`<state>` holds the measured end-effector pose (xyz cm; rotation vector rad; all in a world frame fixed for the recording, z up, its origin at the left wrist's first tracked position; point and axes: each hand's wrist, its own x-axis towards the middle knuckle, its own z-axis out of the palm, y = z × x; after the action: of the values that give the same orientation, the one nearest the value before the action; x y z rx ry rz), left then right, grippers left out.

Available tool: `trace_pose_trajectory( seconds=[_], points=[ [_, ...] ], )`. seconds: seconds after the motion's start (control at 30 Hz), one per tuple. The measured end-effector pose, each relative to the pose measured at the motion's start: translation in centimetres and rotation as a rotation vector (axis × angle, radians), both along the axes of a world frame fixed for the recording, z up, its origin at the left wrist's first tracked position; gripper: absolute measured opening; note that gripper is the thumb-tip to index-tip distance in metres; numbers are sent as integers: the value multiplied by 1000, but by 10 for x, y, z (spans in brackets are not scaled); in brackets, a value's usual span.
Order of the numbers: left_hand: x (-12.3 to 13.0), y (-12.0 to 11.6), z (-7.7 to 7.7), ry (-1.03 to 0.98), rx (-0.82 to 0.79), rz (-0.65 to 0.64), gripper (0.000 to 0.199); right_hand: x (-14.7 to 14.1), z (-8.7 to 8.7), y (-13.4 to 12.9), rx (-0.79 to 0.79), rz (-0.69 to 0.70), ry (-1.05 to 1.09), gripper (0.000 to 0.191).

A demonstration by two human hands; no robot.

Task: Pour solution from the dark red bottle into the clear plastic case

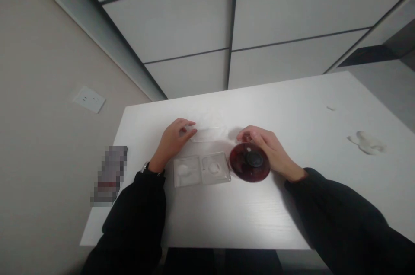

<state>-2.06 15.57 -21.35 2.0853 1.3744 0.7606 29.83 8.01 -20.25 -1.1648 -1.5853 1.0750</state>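
My left hand (177, 137) is curled at the left end of a clear plastic piece (210, 134), its thumb and fingers pinching that end. The piece is faint against the white surface, so its exact shape is hard to make out. My right hand (264, 145) grips a glossy dark red, round, dish-like object (244, 166) by its upper right edge. A darker disc shows in the middle of it. Between my forearms lies a clear plastic tray (200, 180) with two square compartments, each with a round form in it. The red object's left edge is close beside this tray.
A white table (223, 219) carries everything. Far to the right lie a crumpled whitish scrap (368, 143) and a smaller scrap (330, 108). A blurred-out item (110, 173) is at the left edge, by a wall with a socket (90, 99). White panels (188, 20) stand behind.
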Motion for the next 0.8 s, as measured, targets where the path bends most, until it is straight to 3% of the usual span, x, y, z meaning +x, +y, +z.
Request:
trace_pose_trajectory(
  seconds=[0.2,0.4,0.57,0.7,0.8],
  points=[
    [2,-5,4,-44,-19,64,31,0,-4,0,-11,-5,-4,64],
    [-2,-21,25,-244,11,131,45,2,-6,1,-9,-25,-31,62],
    [0,-33,47,-671,-89,-24,42,3,-9,2,8,-44,-32,60],
    [4,-45,61,-713,-129,-253,36,3,-11,4,14,-83,-35,59],
    [11,-55,71,-698,-180,-326,36,2,-10,5,6,-102,-18,59]
  ],
)
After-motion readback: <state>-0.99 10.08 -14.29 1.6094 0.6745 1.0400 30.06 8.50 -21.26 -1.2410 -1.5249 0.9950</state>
